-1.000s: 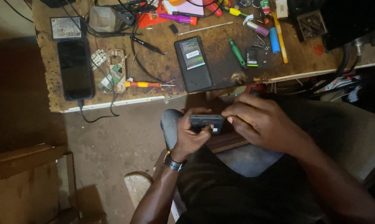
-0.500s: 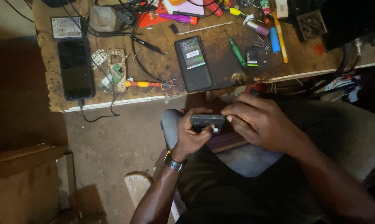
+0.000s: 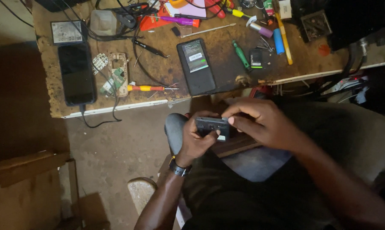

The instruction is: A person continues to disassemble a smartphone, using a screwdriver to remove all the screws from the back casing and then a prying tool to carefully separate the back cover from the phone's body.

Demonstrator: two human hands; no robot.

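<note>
Two hands meet over the person's lap in the head view, just below the bench point(image 3: 52, 102) edge, at the centre of the frame. The left hand point(image 3: 196, 138) has its fingers closed round a small dark device point(image 3: 212, 127), gripping it from below, while the right hand point(image 3: 264, 123) pinches its right end between thumb and fingertips. By my judgement the step in hand is working at that end of the device, prying or pressing a part; a steady grip and a fine fingertip pull seem called for. Up on the bench lie a black phone point(image 3: 76, 73) at the left, a bare circuit board point(image 3: 117, 74), a yellow-handled screwdriver point(image 3: 147, 88), a dark phone back point(image 3: 196, 66) and a green screwdriver point(image 3: 241, 55)
</note>
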